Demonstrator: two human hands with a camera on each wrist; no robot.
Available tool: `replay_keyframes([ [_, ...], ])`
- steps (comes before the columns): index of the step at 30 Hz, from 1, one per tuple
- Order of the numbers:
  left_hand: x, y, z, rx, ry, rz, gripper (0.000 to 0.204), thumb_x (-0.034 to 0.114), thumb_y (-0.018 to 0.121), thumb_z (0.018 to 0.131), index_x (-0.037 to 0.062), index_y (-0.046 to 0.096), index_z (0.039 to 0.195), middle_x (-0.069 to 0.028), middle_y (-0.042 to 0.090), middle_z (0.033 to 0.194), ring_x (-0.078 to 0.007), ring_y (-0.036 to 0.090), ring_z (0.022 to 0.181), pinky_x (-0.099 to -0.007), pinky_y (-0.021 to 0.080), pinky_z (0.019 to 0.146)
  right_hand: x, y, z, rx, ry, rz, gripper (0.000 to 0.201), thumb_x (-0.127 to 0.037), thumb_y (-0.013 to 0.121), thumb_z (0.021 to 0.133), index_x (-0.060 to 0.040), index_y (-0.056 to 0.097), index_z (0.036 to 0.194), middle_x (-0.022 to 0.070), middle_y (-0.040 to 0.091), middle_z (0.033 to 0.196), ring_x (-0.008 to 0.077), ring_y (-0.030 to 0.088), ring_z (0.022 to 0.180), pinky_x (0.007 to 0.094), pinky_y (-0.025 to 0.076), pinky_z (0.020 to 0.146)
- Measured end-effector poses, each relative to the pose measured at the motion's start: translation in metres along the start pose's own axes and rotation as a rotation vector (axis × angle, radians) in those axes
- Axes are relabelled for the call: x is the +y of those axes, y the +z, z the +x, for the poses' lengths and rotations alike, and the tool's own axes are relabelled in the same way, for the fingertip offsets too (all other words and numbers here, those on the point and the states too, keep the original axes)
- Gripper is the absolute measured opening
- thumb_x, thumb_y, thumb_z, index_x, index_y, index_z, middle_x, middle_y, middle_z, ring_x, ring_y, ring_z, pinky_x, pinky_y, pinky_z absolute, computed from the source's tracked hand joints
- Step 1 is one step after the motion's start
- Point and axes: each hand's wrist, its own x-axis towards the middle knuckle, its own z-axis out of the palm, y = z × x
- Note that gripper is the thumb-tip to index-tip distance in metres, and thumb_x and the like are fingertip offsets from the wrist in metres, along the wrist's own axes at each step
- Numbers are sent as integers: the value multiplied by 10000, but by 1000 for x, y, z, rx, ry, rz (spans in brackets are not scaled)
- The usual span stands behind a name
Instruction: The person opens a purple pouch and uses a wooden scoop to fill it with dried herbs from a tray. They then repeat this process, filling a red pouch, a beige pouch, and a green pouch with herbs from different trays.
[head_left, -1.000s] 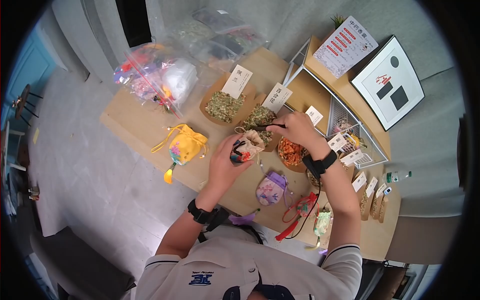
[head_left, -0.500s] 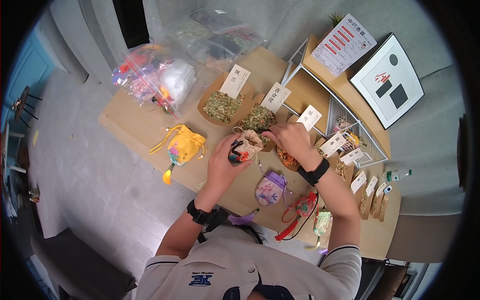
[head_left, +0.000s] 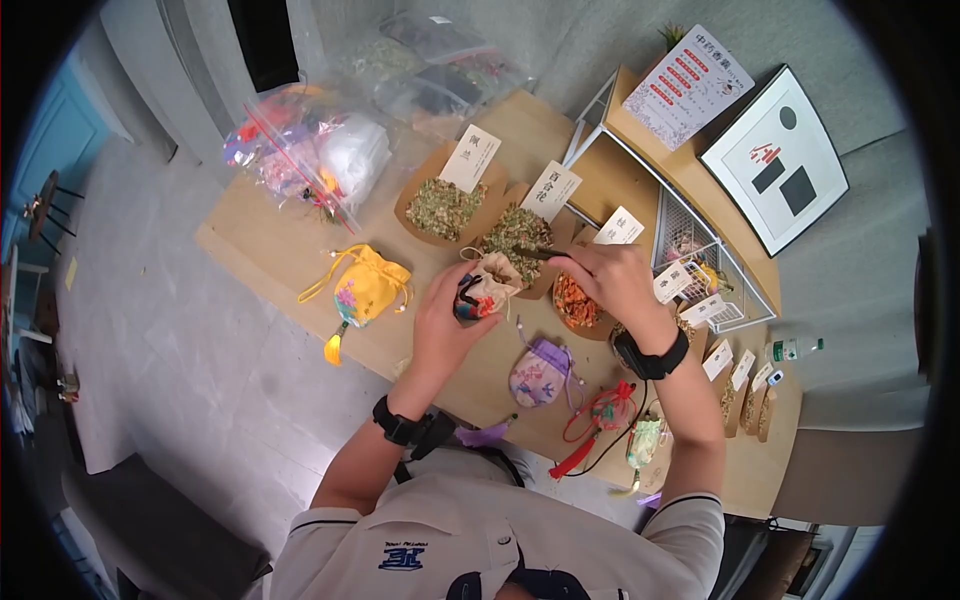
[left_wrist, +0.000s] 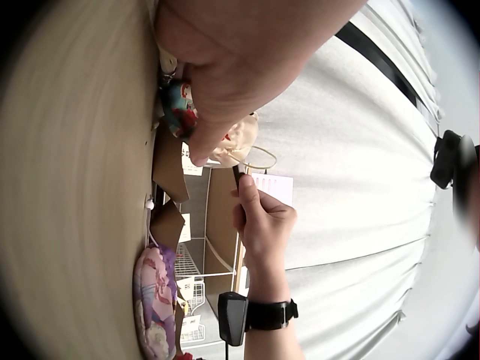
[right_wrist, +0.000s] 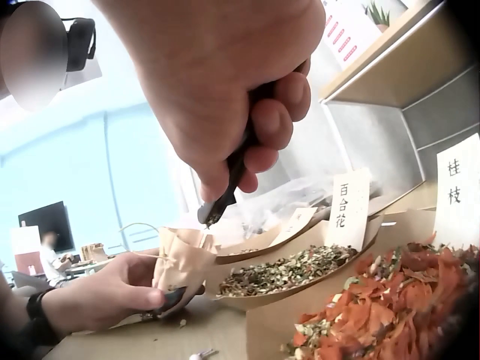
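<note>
My left hand [head_left: 447,318] grips a small drawstring pouch [head_left: 498,280] with a cream lining and a colourful embroidered outside. Its mouth faces up in the right wrist view, its cord loop standing out. My right hand [head_left: 612,284] holds a dark, slim scoop [right_wrist: 238,161] by the handle, fingers curled round it. The scoop's tip, with a few herb bits on it, hangs near the pouch's mouth in the right wrist view. Behind lies a paper tray of green-brown dried herbs [head_left: 518,232]; orange dried petals [right_wrist: 386,307] fill the tray nearer the right hand.
A yellow pouch [head_left: 370,287] lies left, a purple one [head_left: 540,375] in front, red [head_left: 612,408] and pale green [head_left: 645,440] ones further right. Another herb tray [head_left: 408,212] and clear bags [head_left: 300,160] stand behind. A wooden shelf [head_left: 620,100] and labelled trays line the right.
My right hand brought the scoop towards the pouch's mouth, then drew back to the right with it. The left hand and pouch have barely moved.
</note>
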Motion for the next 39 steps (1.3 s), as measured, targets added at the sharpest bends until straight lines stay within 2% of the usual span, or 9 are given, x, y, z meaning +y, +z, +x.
replay_keyframes([
  [5,3,-2,1,-6,11,12,763,71,908,678,33,570,1361,-148,621,1260,-291,644,1130,-376,531,968,-19,-5,-2,-67,-79,19,376,-410,734,905,-103,653,703,40,582,585,231,606,517,354,456,468],
  [11,2,-2,1,-11,27,30,766,74,909,679,34,570,1365,-150,622,1263,-293,642,1138,-376,529,972,-24,-7,4,-39,-90,-5,366,-427,742,887,-104,663,736,32,601,616,225,633,566,342,471,495],
  [14,0,-2,1,-10,23,28,764,78,911,681,34,572,1364,-150,620,1267,-292,642,1139,-375,531,973,-15,-13,6,-24,-15,69,354,-440,737,887,-104,720,776,48,627,640,248,645,582,355,488,513],
  [17,-1,-1,0,-9,17,11,761,82,913,682,34,574,1362,-149,620,1269,-289,642,1137,-374,533,973,13,0,2,-119,121,34,360,-454,724,895,-105,775,820,73,654,668,274,653,600,382,505,536],
  [18,-1,-1,0,-9,15,7,761,84,914,682,34,574,1361,-149,620,1269,-288,642,1136,-374,534,973,18,2,4,-182,178,15,393,-483,697,912,-112,799,832,98,673,683,296,661,613,415,521,562],
  [21,1,-1,0,-21,9,12,761,83,914,683,34,574,1362,-148,620,1270,-287,642,1135,-374,534,974,34,13,2,-323,275,-26,427,-484,709,916,-77,790,820,147,652,646,355,649,616,443,517,592],
  [27,3,-2,0,-39,-2,9,762,84,912,686,35,572,1366,-145,619,1271,-286,641,1138,-375,533,976,35,26,-4,-410,338,98,444,-523,686,928,-102,818,883,167,671,667,361,671,657,442,536,630],
  [37,4,-3,2,-41,2,0,767,85,912,684,44,574,1371,-138,619,1277,-282,643,1144,-373,535,977,12,22,9,-505,253,61,428,-542,694,902,-138,828,850,161,696,707,353,692,700,448,561,652],
  [39,4,-3,2,-37,13,4,762,126,913,692,58,573,1371,-139,618,1287,-311,650,1128,-394,546,949,8,21,11,-492,212,38,425,-538,700,896,-134,827,858,158,694,696,354,690,691,446,555,644],
])
